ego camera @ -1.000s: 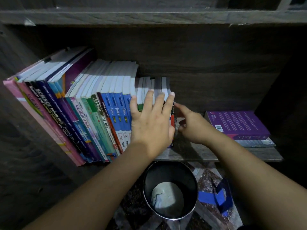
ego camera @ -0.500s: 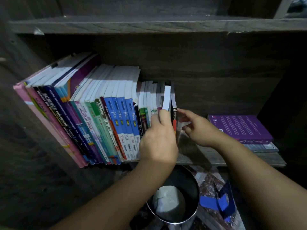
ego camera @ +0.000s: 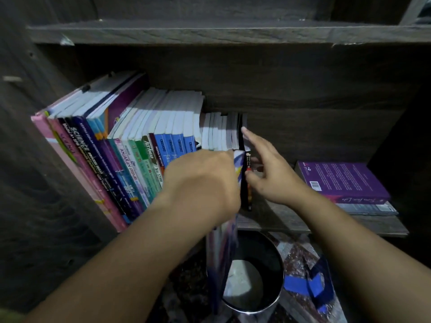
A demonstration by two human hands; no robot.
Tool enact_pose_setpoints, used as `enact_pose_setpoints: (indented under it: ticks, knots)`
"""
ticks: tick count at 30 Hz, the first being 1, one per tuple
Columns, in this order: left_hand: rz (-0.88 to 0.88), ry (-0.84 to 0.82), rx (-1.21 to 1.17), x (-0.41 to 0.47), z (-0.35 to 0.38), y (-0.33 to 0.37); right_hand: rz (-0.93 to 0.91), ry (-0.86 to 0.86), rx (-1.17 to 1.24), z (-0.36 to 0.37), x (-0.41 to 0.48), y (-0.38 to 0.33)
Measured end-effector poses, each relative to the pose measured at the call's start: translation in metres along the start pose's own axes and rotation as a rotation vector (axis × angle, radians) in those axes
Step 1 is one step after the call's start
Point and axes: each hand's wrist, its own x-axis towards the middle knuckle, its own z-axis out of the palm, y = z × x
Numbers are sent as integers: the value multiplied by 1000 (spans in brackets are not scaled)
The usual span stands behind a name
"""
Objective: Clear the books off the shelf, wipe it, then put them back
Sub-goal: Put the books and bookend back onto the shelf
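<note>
I see the dark wooden shelf (ego camera: pixel 291 220) filling most of my view, holding a long row of books (ego camera: pixel 130 159) that stand leaning against its left wall. On their spines I read "SCIENCE PROCESS SKILLS" on a dark blue one, "ANJAKAN PRIMA" on a lighter one, "Ace Ahead" with "Teks STPM" on a green and white one, and "fokus" on the bright blue ones; the smaller print is too blurred for me. At the right end of the shelf a purple book (ego camera: pixel 345 180) lies flat, back cover up with a barcode, on top of a thinner grey one (ego camera: pixel 368 209); its cursive spine lettering I cannot read. Below the shelf edge a round black bin (ego camera: pixel 277 276) stands on the patterned floor, with a pale crumpled lump (ego camera: pixel 245 280) in its bottom. Beside the bin lies a dark bag with blue patches (ego camera: pixel 312 283). My left hand (ego camera: pixel 203 185) is curled tight around a thin book with a white and blue cover (ego camera: pixel 221 257), which hangs out in front of the shelf edge and over the bin. My right hand (ego camera: pixel 268 173) is spread, fingers (ego camera: pixel 250 138) extended against the slim black and red book (ego camera: pixel 247 183) that ends the row, thumb at its spine, not gripping anything
</note>
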Motion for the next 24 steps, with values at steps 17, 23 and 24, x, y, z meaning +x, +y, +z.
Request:
enact_pose_setpoints:
  ticks: [17,23,24]
  knots:
    - [80,-167,111,-9,-5,-25,-39,74,-466,25,19,-36]
    - [154,-218,-2,-11,-14,-31,43,202,-325,12,20,-17]
    - [157,-200,-34,-11,-15,-31,80,231,-303,10,18,-14]
